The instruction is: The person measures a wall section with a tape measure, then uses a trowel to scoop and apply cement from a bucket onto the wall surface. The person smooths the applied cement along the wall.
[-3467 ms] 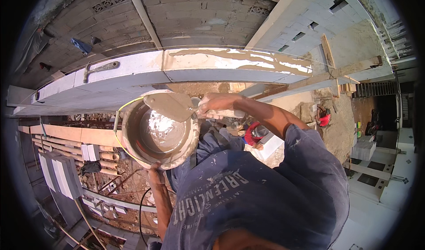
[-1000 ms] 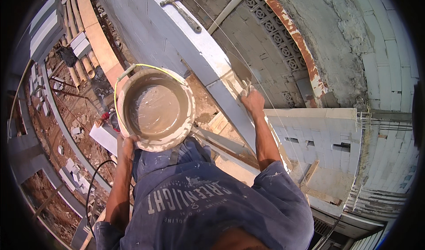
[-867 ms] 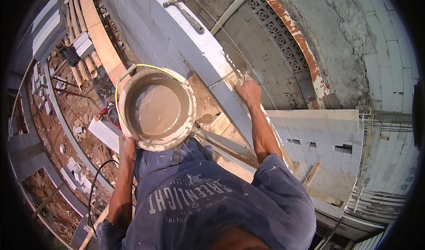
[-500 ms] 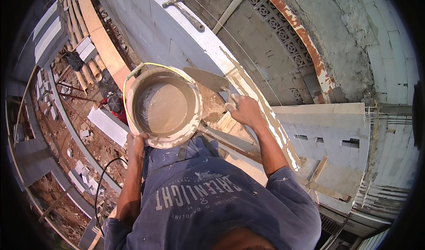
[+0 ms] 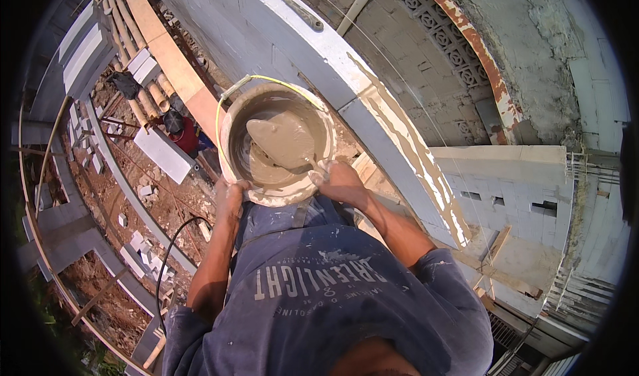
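My left hand [image 5: 231, 196] grips the near left rim of a bucket [image 5: 234, 169] that is caked with mortar and has a yellow-green handle. Wet grey-brown mortar [image 5: 269, 175] lies inside it. In my right hand [image 5: 338, 181] is a trowel [image 5: 283, 139], its mortar-coated blade down in the bucket. The fingers are closed round the handle end at the bucket's right rim, and they hide most of the handle. To the right runs a pale block wall [image 5: 346, 86] with a strip of mortar [image 5: 413, 149] along its top.
A claw hammer [image 5: 293, 6] lies on the wall top farther off. A taut string [image 5: 399, 76] runs beside the wall. Below on the left, a person in red [image 5: 186, 139] is near a white block [image 5: 166, 156]. Bamboo poles [image 5: 120, 19] and a plank [image 5: 156, 33] stretch away at upper left.
My right hand has swung left from above the wall, bringing the trowel blade into the bucket. My left hand keeps its hold on the rim. The whole view has shifted slightly.
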`<state>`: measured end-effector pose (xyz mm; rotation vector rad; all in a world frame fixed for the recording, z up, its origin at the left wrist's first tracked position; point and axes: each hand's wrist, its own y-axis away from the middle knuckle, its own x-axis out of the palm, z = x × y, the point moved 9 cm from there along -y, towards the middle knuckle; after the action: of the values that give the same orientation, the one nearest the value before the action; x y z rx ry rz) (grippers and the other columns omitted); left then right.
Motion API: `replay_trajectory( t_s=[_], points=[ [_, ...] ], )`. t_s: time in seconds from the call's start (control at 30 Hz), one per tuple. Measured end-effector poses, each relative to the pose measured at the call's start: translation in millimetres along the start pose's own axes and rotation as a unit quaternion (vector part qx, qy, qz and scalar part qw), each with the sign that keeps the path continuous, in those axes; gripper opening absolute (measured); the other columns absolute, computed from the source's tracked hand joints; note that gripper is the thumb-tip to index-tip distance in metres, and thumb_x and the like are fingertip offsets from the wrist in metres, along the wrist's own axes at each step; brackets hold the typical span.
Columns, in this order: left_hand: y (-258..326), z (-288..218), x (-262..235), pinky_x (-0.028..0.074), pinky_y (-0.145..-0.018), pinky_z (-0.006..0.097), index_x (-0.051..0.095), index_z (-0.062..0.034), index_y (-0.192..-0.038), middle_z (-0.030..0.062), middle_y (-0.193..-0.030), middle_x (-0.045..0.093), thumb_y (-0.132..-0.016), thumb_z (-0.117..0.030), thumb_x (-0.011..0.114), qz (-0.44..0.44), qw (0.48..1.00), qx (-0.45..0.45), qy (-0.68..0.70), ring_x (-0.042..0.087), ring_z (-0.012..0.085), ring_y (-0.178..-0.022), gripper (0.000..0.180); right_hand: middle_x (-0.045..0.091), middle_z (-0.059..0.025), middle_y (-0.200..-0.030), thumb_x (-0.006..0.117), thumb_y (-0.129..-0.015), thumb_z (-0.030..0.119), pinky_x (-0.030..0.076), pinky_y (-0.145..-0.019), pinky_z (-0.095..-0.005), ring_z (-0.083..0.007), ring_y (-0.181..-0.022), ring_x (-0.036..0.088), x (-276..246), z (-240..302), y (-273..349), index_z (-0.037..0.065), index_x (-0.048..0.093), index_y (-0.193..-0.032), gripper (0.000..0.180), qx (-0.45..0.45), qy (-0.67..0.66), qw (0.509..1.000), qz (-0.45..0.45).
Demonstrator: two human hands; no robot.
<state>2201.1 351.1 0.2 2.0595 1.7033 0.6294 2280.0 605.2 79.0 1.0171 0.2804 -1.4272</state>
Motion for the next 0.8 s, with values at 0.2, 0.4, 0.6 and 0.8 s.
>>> replay_trajectory(
  t_s=[0.2,0.4,0.6,0.8],
  points=[
    [-0.8,-7.8,4.9,0.049,-0.064,0.029,0.06,0.0067,-0.095,0.0107,-0.082,0.063,-0.063,0.001,0.051,0.015,1.0,-0.012,0.017,0.06,0.0209,-0.068,0.034,0.061,-0.0122,-0.068,0.058,-0.084,0.03,0.047,-0.048,-0.0335,-0.019,-0.051,0.056,39.0,-46.4,0.3,-0.002,0.062,-0.087,0.032,0.125,-0.325,0.92,0.182],
    [-2.3,-8.0,4.1,0.049,-0.064,0.029,0.061,0.0057,-0.094,0.0088,-0.081,0.063,-0.063,-0.001,0.052,0.04,0.999,-0.008,-0.012,0.06,0.019,-0.07,0.033,0.053,-0.0019,-0.059,0.055,-0.091,0.024,0.043,-0.042,-0.0281,-0.0116,-0.047,0.051,-29.8,-91.6,45.5,0.002,0.058,-0.079,0.025,0.184,-0.462,0.86,0.115],
    [-1.3,-2.3,0.4,0.049,-0.066,0.029,0.061,0.0054,-0.095,0.0083,-0.081,0.063,-0.064,-0.001,0.051,0.027,1.0,-0.009,0.001,0.06,0.0189,-0.071,0.033,0.062,-0.0117,-0.07,0.058,-0.085,0.025,0.052,-0.06,-0.0352,-0.0215,-0.063,0.063,-128.7,-185.2,46.0,-0.002,0.062,-0.09,0.029,0.241,-0.232,0.936,-0.11],
    [1.2,-2.9,-3.3,0.049,-0.066,0.03,0.06,0.0056,-0.096,0.0097,-0.083,0.063,-0.063,-0.001,0.051,0.015,1.0,-0.002,0.003,0.061,0.0192,-0.07,0.035,0.064,-0.0295,-0.09,0.057,-0.079,0.033,0.048,-0.082,-0.0475,-0.0427,-0.089,0.062,-147.6,-172.5,-12.7,-0.007,0.063,-0.098,0.045,0.204,0.173,0.949,-0.166]
  ],
)
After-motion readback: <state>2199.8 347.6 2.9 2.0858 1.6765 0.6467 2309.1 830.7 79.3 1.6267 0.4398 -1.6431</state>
